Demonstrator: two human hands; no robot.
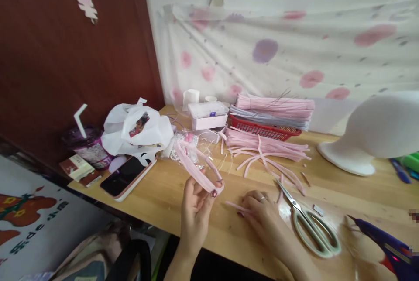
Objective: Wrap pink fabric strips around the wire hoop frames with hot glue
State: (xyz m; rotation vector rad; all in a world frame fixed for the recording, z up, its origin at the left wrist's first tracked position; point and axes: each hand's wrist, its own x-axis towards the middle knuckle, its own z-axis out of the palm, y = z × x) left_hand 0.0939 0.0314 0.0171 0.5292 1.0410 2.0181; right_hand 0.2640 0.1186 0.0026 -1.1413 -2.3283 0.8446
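My left hand point(196, 209), raised over the front of the table, pinches a pink fuzzy headband point(193, 168) between thumb and fingertips. Its curved loop reaches up and left, away from my palm. My right hand point(262, 211) rests low on the tabletop with its fingers closed on a thin pink pipe cleaner point(234, 205), whose free end points left. Scissors point(309, 224) with pale green handles lie just right of that hand. Behind both hands are a bundle of pink pipe cleaners point(268, 143) and several loose strands.
A purple glue gun point(382, 237) lies at right, below a white foam head point(382, 128). A red basket point(265, 129) of pipe cleaners and a white box point(208, 117) stand at the back. Leftward are a phone point(126, 178), a white bag point(137, 124) and a purple cup point(94, 148).
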